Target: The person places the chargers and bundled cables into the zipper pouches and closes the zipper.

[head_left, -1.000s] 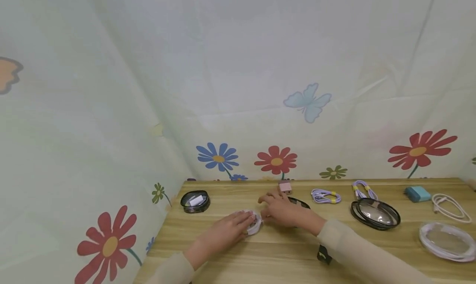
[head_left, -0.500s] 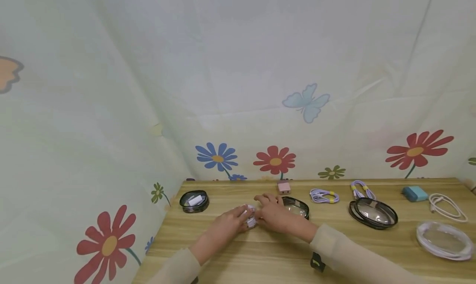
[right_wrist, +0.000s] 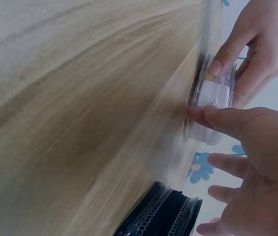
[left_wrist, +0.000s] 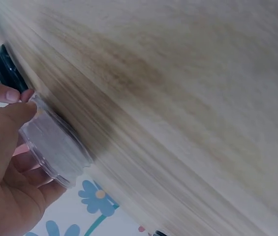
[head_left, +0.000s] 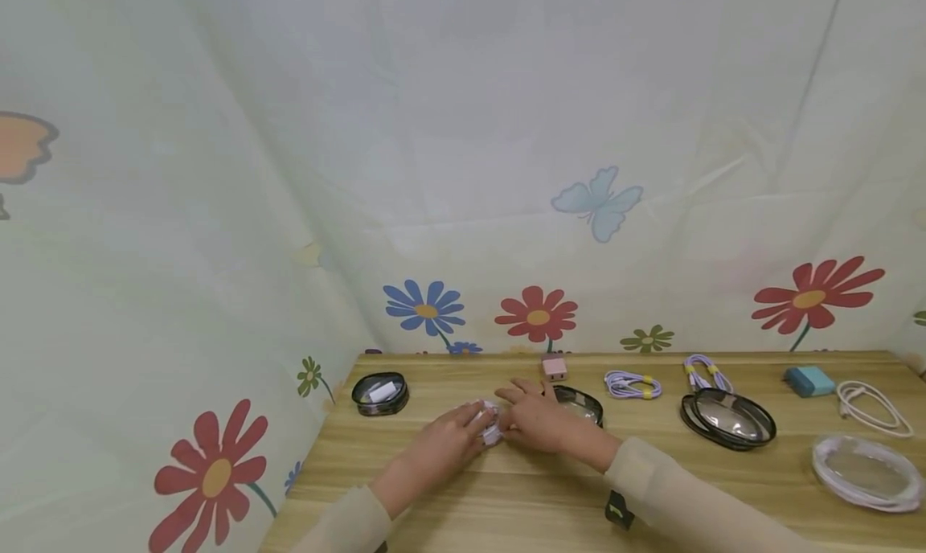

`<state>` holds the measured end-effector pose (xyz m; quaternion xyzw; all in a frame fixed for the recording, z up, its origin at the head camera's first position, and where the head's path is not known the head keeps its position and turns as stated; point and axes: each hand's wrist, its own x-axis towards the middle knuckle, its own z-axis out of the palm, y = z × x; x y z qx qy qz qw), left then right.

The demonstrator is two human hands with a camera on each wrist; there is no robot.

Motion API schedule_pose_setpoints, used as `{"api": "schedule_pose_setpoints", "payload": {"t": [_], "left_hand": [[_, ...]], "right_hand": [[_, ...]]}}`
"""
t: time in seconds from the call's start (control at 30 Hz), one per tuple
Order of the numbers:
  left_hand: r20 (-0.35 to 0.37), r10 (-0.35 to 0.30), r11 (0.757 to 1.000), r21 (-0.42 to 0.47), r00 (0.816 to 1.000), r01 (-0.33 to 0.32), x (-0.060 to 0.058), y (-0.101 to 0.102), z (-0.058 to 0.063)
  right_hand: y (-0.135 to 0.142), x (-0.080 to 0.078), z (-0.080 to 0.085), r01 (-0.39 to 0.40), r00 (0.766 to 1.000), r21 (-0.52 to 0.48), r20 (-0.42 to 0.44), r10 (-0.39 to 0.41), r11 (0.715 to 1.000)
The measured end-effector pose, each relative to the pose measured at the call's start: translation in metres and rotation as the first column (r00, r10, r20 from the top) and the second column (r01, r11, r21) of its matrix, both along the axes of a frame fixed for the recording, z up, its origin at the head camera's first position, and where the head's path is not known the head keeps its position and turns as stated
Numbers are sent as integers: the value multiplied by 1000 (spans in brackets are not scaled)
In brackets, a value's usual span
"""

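A small round clear pouch (head_left: 492,434) with white trim stands low on the wooden table between both hands. My left hand (head_left: 441,448) grips it, fingers curled along the far side and thumb on the near side in the left wrist view. With thumb and forefinger my right hand (head_left: 538,421) pinches the pouch's edge, the other fingers spread apart. Whether a zipper pull lies in that pinch cannot be seen. Inside the clear pouch (right_wrist: 216,93) a white block-like item shows in the right wrist view. A black-rimmed clear pouch (head_left: 584,404) lies just beyond the right wrist.
Another black-rimmed pouch (head_left: 379,394) holding a white item sits at the left. Behind are a pink charger (head_left: 555,368) and lilac cables (head_left: 632,385). Farther right lie a large black pouch (head_left: 731,418), a blue charger (head_left: 809,381), a white cable (head_left: 874,408) and a white-rimmed pouch (head_left: 868,473).
My right hand has moved left onto the clear pouch's edge and pinches it, uncovering more of the black pouch behind. The left hand has shifted slightly, and the clear pouch has tilted.
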<state>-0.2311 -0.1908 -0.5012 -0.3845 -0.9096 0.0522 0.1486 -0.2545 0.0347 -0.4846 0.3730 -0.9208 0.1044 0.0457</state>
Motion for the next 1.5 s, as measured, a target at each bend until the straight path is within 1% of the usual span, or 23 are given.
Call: {"api": "schedule_pose_setpoints", "payload": {"t": [0.17, 0.27, 0.37, 0.43, 0.57, 0.7, 0.83, 0.93, 1.03, 1.17, 1.23, 1.4, 1.5], "left_hand": [[20, 19, 1000, 17, 1000, -20, 3, 2, 2], [48, 42, 998, 40, 998, -44, 4, 2, 4], [88, 63, 996, 56, 994, -68, 4, 1, 4], [99, 68, 996, 59, 993, -74, 5, 0, 4], [75, 54, 996, 64, 996, -59, 6, -2, 4], [67, 51, 997, 57, 996, -54, 7, -2, 7], [64, 57, 998, 35, 996, -59, 8, -2, 7], [58, 63, 998, 27, 996, -64, 8, -2, 7], [64, 70, 997, 20, 996, -72, 9, -2, 9], [65, 66, 997, 23, 996, -68, 9, -2, 11], [52, 56, 998, 30, 997, -58, 8, -3, 10], [12, 43, 998, 39, 999, -44, 4, -7, 7], [19, 49, 998, 48, 999, -49, 2, -10, 7]], "right_hand": [[4, 1, 0, 13, 999, 31, 29, -14, 999], [8, 0, 1, 8, 999, 47, 38, -10, 999], [13, 1, 4, 4, 999, 41, 54, -6, 999], [16, 2, 6, 7, 998, 30, 56, -9, 1000], [25, 3, 10, 11, 999, -5, 37, -11, 1000], [34, 5, 13, 1, 1000, -32, 20, 0, 999], [42, 5, 15, -9, 1000, -44, -21, 8, 999], [48, 4, 17, -3, 999, -32, -54, 1, 999], [53, 5, 20, 23, 998, -15, -54, -24, 1000], [61, 6, 21, 81, 997, -8, 0, -81, 997], [66, 6, 21, 110, 994, -18, 21, -110, 994], [82, 11, 21, 156, 988, -47, 8, -155, 987], [93, 15, 21, 161, 987, -67, 0, -162, 985]]}}
